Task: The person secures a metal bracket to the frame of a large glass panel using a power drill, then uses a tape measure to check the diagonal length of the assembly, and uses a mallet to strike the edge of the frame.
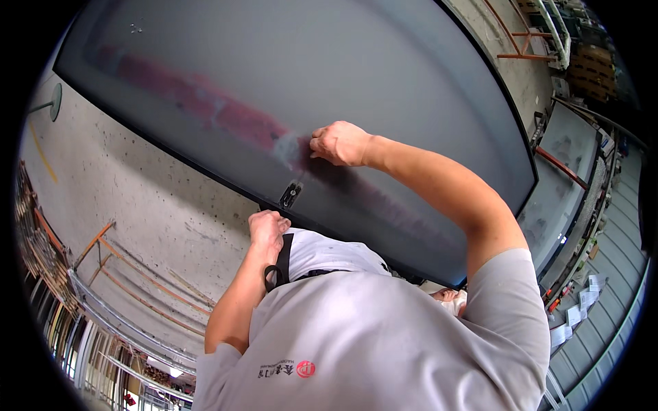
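Observation:
A large dark grey door-like panel [397, 75] with a matte, hazy surface lies flat in front of me. A blurred reddish band [199, 99] runs across it, with a pale bluish patch near its middle. My right hand [339, 144] is closed, knuckles up, against the panel at the end of that band. Whatever its fingers hold is hidden beneath them. My left hand [269, 225] has its fingers curled at the panel's near edge, by my waist; what they grip cannot be made out. Just beyond it, a small black fitting with holes [292, 194] sits on the panel.
Orange and silver metal racks [103, 240] stand on the concrete floor [157, 171] at the left, beside stacked long bars [41, 233]. At the right, a second glassy panel [565, 151] lies beside a cluttered ledge. A frame [528, 41] stands at the far right.

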Demonstrator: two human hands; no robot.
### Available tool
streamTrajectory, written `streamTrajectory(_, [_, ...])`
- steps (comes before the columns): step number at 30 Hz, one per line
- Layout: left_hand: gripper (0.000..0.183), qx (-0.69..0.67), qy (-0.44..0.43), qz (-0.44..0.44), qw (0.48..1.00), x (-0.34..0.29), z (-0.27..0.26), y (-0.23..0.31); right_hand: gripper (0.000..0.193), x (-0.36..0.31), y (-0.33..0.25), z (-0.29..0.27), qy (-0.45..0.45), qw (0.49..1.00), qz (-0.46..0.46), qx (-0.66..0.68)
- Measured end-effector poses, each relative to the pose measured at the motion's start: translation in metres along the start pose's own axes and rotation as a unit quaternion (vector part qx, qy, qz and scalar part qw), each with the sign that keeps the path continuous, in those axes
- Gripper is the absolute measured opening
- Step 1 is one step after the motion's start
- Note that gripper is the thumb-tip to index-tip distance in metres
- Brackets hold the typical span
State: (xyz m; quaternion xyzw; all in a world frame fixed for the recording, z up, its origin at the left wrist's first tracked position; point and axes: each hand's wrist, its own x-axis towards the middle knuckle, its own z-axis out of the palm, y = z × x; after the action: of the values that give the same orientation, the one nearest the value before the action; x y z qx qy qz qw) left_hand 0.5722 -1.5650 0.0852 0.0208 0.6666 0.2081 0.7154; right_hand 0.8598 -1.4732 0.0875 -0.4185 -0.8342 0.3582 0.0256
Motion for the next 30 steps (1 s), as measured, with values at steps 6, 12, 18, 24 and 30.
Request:
streamTrajectory(6, [0.028,0.013,0.033,0.003,0.999,-0.008,0.013,0.007,0.027,0.012,-0.005,-0.006,-0.018,0.998,0.062,0.013])
streamTrajectory(12, [0.026,0.040,0.032,-0.014,0.999,-0.014,0.016,0.012,0.026,0.013,-0.005,-0.011,-0.033,0.997,0.068,0.029])
streamTrajectory(18, [0.025,0.006,0.021,0.004,1.000,-0.007,0.007,0.003,0.024,0.010,-0.008,-0.010,-0.036,0.999,0.042,0.001])
streamTrajectory(24, [0.021,0.046,-0.005,0.012,0.999,-0.007,0.001,0.001,0.015,-0.019,-0.007,0.013,0.078,0.988,-0.060,-0.122])
streamTrajectory(30, [0.011,0.095,-0.009,-0.009,0.995,-0.009,-0.005,0.000,0.011,-0.033,-0.013,0.023,0.178,0.968,-0.080,-0.161])
